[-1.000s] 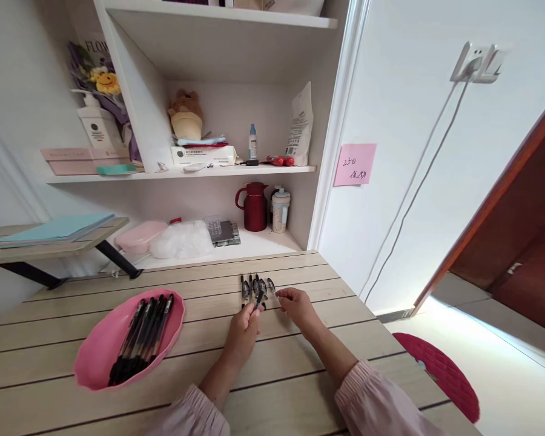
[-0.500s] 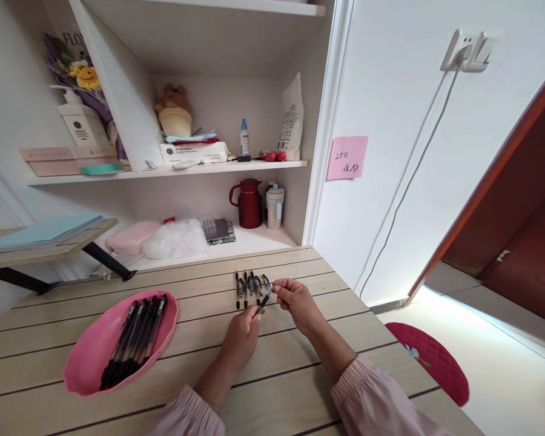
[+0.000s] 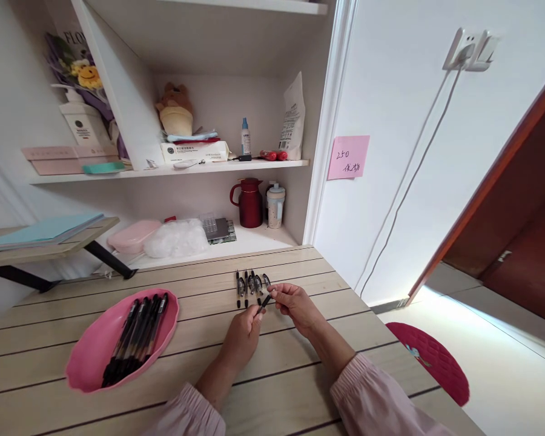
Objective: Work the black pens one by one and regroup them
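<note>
Head view: left fingers (image 3: 253,313) grip a black pen (image 3: 265,300); right fingers (image 3: 281,292), pinched, have reached its end.

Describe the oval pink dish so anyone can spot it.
Find the pale wooden table with dark grooves; on its left, in front of the low black-legged wooden stand, sits an oval, wavy-rimmed pink dish. Unlike the rounded, paler pink box on the white lower shelf, it holds black pens.

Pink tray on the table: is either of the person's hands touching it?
No, the pink tray stands to the left, apart from the left hand and the right hand.
</note>
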A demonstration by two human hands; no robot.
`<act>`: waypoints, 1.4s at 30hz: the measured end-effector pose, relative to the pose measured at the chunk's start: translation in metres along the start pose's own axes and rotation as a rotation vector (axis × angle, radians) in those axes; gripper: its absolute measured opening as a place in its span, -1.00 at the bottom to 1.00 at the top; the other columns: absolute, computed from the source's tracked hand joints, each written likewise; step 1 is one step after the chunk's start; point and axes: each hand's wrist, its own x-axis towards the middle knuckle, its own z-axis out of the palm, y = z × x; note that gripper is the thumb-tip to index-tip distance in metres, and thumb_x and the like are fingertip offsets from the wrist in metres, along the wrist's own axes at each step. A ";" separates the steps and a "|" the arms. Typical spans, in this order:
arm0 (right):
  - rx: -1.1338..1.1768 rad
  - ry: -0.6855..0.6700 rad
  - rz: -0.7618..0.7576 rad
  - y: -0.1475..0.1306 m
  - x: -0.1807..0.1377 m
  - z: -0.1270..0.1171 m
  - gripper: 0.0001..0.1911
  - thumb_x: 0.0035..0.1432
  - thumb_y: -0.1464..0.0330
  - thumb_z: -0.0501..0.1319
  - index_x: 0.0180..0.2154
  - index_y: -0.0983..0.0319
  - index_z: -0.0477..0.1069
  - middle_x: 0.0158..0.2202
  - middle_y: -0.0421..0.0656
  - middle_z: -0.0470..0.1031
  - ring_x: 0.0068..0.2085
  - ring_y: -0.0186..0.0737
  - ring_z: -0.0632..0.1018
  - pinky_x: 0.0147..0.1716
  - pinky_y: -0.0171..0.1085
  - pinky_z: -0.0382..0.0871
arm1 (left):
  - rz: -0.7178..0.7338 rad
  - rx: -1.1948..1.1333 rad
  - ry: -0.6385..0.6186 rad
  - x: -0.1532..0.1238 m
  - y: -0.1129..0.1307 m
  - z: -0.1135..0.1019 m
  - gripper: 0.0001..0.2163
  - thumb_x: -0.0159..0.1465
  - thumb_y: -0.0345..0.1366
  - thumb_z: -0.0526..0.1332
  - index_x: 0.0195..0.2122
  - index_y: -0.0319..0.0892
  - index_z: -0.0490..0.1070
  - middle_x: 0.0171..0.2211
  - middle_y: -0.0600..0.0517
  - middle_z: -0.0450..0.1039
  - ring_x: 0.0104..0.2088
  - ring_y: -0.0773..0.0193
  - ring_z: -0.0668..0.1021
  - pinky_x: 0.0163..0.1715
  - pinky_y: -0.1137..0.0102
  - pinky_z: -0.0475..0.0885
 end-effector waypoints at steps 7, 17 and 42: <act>-0.099 0.070 -0.040 0.004 0.000 0.002 -0.67 -0.30 0.18 0.35 -0.62 0.27 0.31 -0.75 -0.32 0.23 -0.67 -0.50 0.18 -0.68 -0.42 -0.08 | 0.030 0.015 -0.001 -0.001 0.002 0.000 -0.74 0.23 -0.22 -0.07 -0.31 -0.18 0.38 -0.63 0.11 0.32 -0.59 0.33 0.35 -0.54 0.48 0.20; -0.024 0.017 -0.037 0.005 0.000 0.000 -0.68 -0.32 0.20 0.36 -0.57 0.28 0.35 -0.69 -0.30 0.28 -0.65 -0.49 0.21 -0.68 -0.42 -0.03 | 0.031 0.030 0.002 -0.001 0.002 0.000 -0.73 0.24 -0.22 -0.08 -0.31 -0.18 0.36 -0.66 0.13 0.27 -0.60 0.33 0.34 -0.54 0.48 0.20; 0.002 -0.022 0.006 0.008 -0.001 -0.001 -0.69 -0.24 0.19 0.33 -0.50 0.27 0.37 -0.70 -0.32 0.26 -0.68 -0.51 0.20 -0.70 -0.44 -0.07 | 0.043 0.069 0.002 -0.001 0.005 0.000 -0.75 0.23 -0.23 -0.09 -0.41 -0.16 0.33 -0.63 0.11 0.25 -0.57 0.33 0.33 -0.51 0.48 0.17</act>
